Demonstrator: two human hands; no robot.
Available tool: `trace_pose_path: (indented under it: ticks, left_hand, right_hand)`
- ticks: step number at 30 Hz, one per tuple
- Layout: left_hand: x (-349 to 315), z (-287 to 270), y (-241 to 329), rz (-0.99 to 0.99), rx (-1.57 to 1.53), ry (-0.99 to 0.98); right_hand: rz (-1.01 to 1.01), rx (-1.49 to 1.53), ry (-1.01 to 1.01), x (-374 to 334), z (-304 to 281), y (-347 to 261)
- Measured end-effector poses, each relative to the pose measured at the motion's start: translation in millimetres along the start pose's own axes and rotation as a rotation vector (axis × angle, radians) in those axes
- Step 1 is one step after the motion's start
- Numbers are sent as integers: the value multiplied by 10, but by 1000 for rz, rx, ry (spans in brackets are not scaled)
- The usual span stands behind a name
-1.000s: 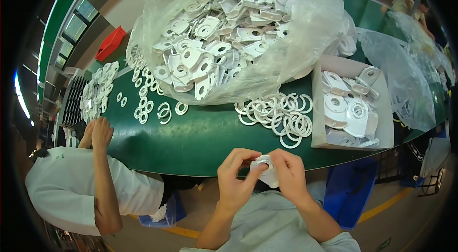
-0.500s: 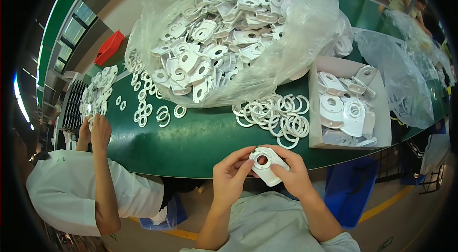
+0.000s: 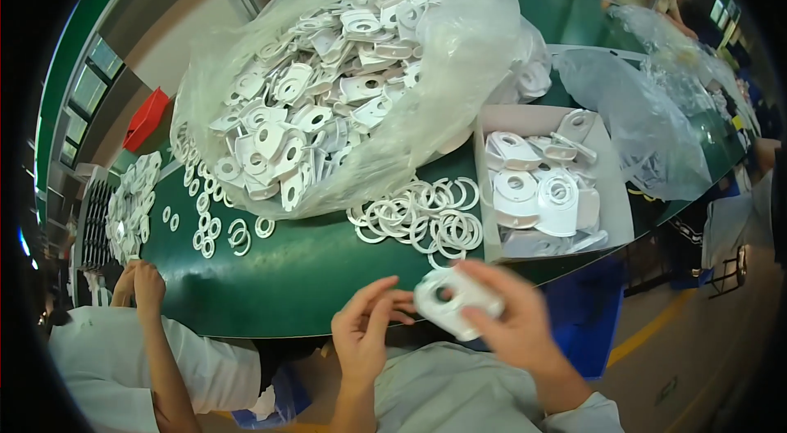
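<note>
A white plastic housing (image 3: 453, 306) with a round hole at one end is gripped in my right hand (image 3: 515, 317), thumb on its face. It is tilted and slightly blurred, over the table's front edge. Just left of it my left hand (image 3: 366, 326) is apart from the part, fingers loosely curved and spread, holding nothing. Beyond my hands a pile of white plastic rings (image 3: 426, 216) lies on the green table (image 3: 270, 285). To the right of the rings stands a white box (image 3: 559, 248) with several similar housings in it.
A large clear plastic bag (image 3: 467, 48) full of white housings fills the far middle. Another clear bag (image 3: 631, 117) lies beyond the box. At the left a co-worker's hands (image 3: 141, 285) are near a heap of white parts (image 3: 134, 208). A blue bin (image 3: 586, 310) stands below the right edge.
My left hand has let go of the white housing and drawn away to the left. My right hand keeps it and has turned it. The whole view has shifted.
</note>
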State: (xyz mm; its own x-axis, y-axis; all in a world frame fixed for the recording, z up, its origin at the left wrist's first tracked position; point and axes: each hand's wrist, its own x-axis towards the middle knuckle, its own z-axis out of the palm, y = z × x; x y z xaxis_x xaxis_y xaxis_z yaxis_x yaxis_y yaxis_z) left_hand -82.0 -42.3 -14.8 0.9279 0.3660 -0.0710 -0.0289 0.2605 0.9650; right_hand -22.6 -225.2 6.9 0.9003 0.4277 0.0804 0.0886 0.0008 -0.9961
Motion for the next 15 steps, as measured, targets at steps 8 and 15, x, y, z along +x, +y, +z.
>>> trace_pose_path:
  ticks: [8, 15]
  left_hand:
    - [187, 92, -218, 73, 323, -148]
    - [43, -12, -227, 35, 346, -71]
  right_hand:
    - [-102, -316, 357, 836, -1470, -208]
    - [-231, -332, 441, 526, -1578, -307]
